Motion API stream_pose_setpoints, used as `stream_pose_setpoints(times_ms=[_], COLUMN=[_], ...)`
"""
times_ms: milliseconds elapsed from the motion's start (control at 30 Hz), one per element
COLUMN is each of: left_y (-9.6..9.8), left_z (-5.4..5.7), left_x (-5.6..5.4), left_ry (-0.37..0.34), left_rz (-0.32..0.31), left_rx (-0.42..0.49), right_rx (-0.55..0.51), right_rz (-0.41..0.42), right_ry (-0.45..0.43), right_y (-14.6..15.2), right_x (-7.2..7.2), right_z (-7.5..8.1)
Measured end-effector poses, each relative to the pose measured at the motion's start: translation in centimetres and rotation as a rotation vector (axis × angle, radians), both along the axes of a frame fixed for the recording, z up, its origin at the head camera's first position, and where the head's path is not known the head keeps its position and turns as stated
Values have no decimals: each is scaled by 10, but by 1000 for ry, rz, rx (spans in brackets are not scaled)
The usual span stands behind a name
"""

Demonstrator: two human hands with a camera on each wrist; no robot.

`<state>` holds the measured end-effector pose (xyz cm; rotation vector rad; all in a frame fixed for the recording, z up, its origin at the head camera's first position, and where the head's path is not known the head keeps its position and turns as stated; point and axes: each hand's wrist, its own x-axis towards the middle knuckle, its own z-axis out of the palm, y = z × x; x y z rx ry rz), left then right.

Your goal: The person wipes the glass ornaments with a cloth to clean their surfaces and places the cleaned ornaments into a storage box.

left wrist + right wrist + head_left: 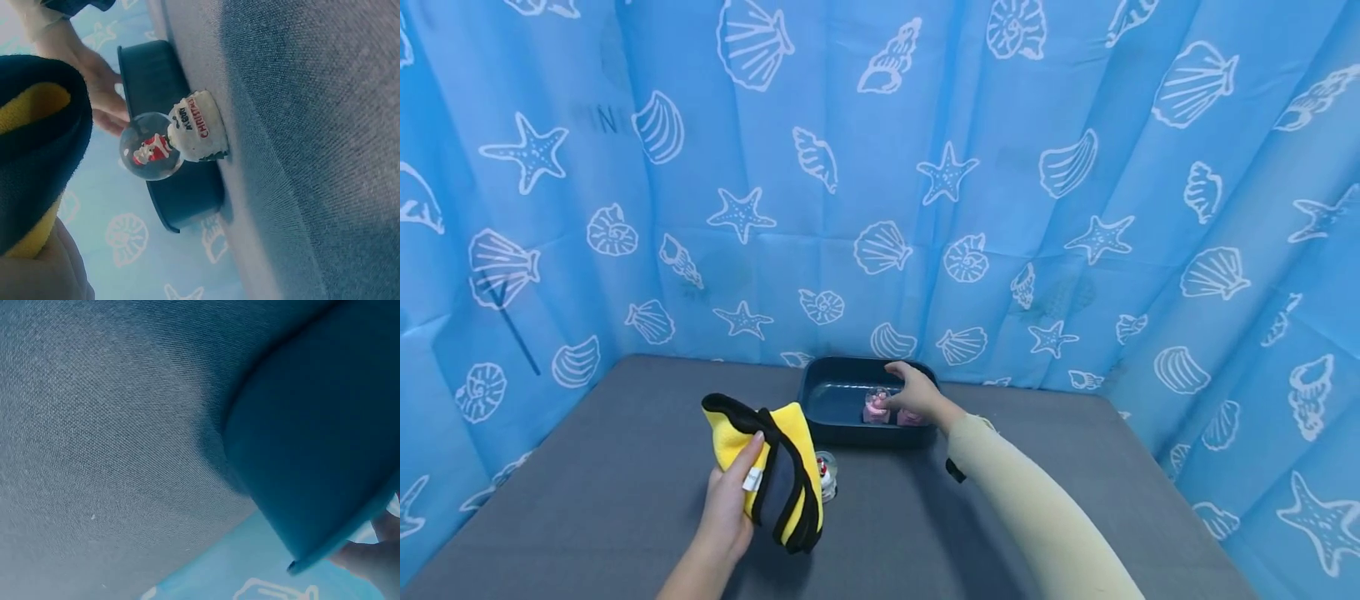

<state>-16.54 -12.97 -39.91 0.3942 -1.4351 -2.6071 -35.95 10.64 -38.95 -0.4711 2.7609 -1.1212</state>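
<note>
My left hand (730,504) grips a folded yellow cloth with black edging (801,433) and a small white tag. Just beyond the cloth, a snow globe (150,147) stands on the table, with a red-and-white figure inside and a white base lettered "Merry Christmas"; the cloth partly covers it in the head view. My right hand (920,398) reaches over a dark blue tray (835,433), thumb and fingers spread apart. By the thumb sits a pink snow globe (876,408) in the tray; whether they touch I cannot tell. Another pink object (912,417) is beneath the hand, partly hidden.
The grey cloth-covered table (647,467) extends around the tray on both sides. A blue curtain (850,192) printed with white shells and starfish hangs right behind the tray and along the sides. The tray's raised rim surrounds the pink things.
</note>
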Motion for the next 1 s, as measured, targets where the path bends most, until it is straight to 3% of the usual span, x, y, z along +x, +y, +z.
stream_pose_setpoints(times_ms=[200,567,733,1000], left_y=[-2,-9,-13,-18], left_z=[0,5,8,12], left_x=[1,2,3,4], left_ry=[-5,14,15,61], left_rz=[-2,-7,-1,-11], left_rx=[7,74,99,187], right_rx=[-227,-650,-734,-780], right_rz=[-79,-280,-302,-324], right_ry=[-1,-127,-168,-168], right_y=[11,22,25,21], right_x=[6,40,53,75], right_z=[8,28,27,22])
